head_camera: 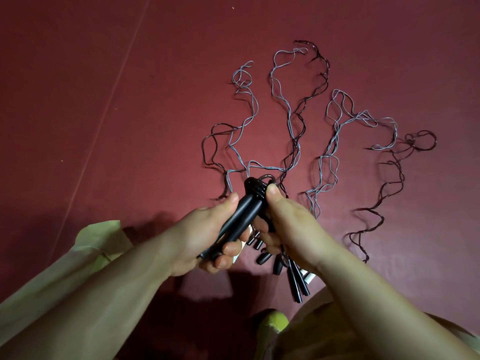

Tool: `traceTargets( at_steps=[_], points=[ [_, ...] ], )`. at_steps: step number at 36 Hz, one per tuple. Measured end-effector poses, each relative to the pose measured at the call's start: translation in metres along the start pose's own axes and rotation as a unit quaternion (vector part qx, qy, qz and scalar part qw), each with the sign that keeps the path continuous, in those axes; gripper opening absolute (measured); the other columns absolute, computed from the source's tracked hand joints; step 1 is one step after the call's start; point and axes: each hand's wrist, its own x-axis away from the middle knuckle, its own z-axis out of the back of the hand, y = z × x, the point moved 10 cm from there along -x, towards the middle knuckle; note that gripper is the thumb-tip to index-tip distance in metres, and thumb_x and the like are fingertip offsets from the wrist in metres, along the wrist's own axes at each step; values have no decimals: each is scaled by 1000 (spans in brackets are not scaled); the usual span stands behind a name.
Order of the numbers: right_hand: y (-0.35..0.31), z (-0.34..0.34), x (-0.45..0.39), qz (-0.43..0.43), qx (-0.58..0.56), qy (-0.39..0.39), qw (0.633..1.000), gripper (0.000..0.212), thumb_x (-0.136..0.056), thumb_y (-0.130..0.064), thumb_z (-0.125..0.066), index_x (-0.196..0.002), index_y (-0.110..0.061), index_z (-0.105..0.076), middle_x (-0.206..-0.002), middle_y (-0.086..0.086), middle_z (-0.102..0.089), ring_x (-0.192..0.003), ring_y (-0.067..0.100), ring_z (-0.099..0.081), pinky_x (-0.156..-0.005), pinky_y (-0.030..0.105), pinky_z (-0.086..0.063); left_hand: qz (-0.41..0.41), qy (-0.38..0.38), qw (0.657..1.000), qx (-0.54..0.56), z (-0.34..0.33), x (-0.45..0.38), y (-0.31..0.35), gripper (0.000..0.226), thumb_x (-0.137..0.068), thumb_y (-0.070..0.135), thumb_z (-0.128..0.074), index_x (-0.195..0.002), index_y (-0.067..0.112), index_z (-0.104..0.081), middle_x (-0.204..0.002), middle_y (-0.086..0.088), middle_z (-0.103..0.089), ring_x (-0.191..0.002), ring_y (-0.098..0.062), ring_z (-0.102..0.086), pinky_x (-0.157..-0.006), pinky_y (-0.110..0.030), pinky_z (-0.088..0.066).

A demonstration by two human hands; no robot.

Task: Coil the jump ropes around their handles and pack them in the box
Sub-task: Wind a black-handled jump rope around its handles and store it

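Far left: a pale sleeve [85, 245] lies at the edge of the red floor [130, 100]. No box is in view, so packing has not begun as far as can be seen.

Your left hand [207, 237] is clenched round a pair of black handles [241, 219], fingers curled under them, thumb lying along the top side. The handles are held together, tilted up and away from you, above the floor.

At their far end sits a tight coil [255, 189] of dark rope, several turns already on. Judgement: this rope's winding is under way or near finished; how much of its tail is left I cannot tell.

Your right hand [288, 227] pinches at the coil with its thumb [274, 194] pressed on the turns. What the lower fingers hold is hidden.

Below and between your hands, more black handles [298, 279] lie bunched on the floor, with something white beside them.

Centre to right: loose ropes, grey [335, 141] and dark [389, 183], trail wavy across the floor, uncoiled, overlapping in places.

Status: one rope partly wound; the rest, apparently several, untouched. Most of the task remains.
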Motion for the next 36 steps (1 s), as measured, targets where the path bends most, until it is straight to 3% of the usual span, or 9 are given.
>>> traceTargets(
  at_steps=[4, 8, 11, 14, 20, 24, 29, 33, 36],
  points=[
    [2, 1, 0, -15, 52, 18, 998, 61, -83, -66, -30, -70, -8, -43, -50, -6, -27, -44, 13, -20, -53, 40, -11, -43, 70, 994, -67, 10, -1, 6, 55, -96, 56, -27, -76, 13, -55, -48, 2, -44, -39, -15, -40, -42, -20, -26],
    [6, 5, -1, -44, 66, 28, 996, 55, -98, -56, -33, -57, -19, -37, -47, -10, -28, -41, 10, -21, -48, 27, -16, -72, 134, 974, -167, 21, -4, 9, 56, -98, 54, -27, -75, 10, -55, -45, 5, -46, -39, -16, -42, -41, -20, -33],
    [7, 4, -1, -57, 17, 20, 998, 40, -101, -41, -38, -72, -16, -46, -54, -7, -39, -40, 8, -28, -46, 27, -21, -109, 194, 936, -274, 33, -2, 18, 58, -96, 55, -27, -71, 12, -56, -47, 5, -49, -47, -19, -47, -58, -32, -43],
    [10, 4, -2, -60, 27, 18, 998, 42, -100, -45, -41, -87, -9, -58, -58, -4, -42, -42, 11, -32, -46, 28, -26, -129, 232, 913, -311, 39, 4, 25, 49, -97, 47, -27, -68, 18, -53, -53, 7, -49, -59, -22, -49, -65, -34, -40],
    [22, 11, -2, -85, 105, 64, 989, 56, -95, -58, -38, -66, -14, -57, -46, -6, -43, -43, 19, -39, -55, 36, -35, -120, 266, 873, -391, 39, 9, 33, 43, -101, 42, -23, -81, 19, -54, -110, -12, -65, -108, -30, -56, -85, -33, -37],
    [37, -1, -4, -110, 40, 69, 991, 60, -85, -72, -42, -77, -17, -65, -66, 6, -55, -52, 20, -49, -63, 35, -42, -112, 285, 820, -483, 40, 8, 34, 37, -99, 49, -24, -87, 23, -46, -110, -9, -65, -108, -32, -56, -79, -35, -39],
    [41, -7, 0, -134, -15, 24, 991, 83, -59, -92, -34, -82, -17, -59, -58, -2, -41, -45, 14, -32, -52, 30, -24, -168, 316, 722, -592, 31, 9, 40, 43, -94, 62, -25, -95, 24, -46, -100, -2, -66, -102, -30, -60, -67, -34, -31],
    [35, -3, 0, -132, 4, 35, 991, 71, -72, -85, -34, -82, -15, -48, -57, -1, -30, -45, 15, -23, -47, 27, -22, -216, 329, 682, -617, 25, 14, 44, 73, -72, 70, 0, -100, 25, -50, -92, 2, -64, -94, -25, -63, -66, -33, -36],
    [29, 1, 2, -123, 26, 52, 991, 63, -75, -76, -33, -79, -15, -47, -57, 1, -27, -47, 16, -20, -49, 30, -19, -207, 332, 675, -625, 24, 15, 45, 77, -68, 69, 3, -102, 27, -51, -93, 3, -64, -95, -24, -63, -72, -33, -40]
  ],
)
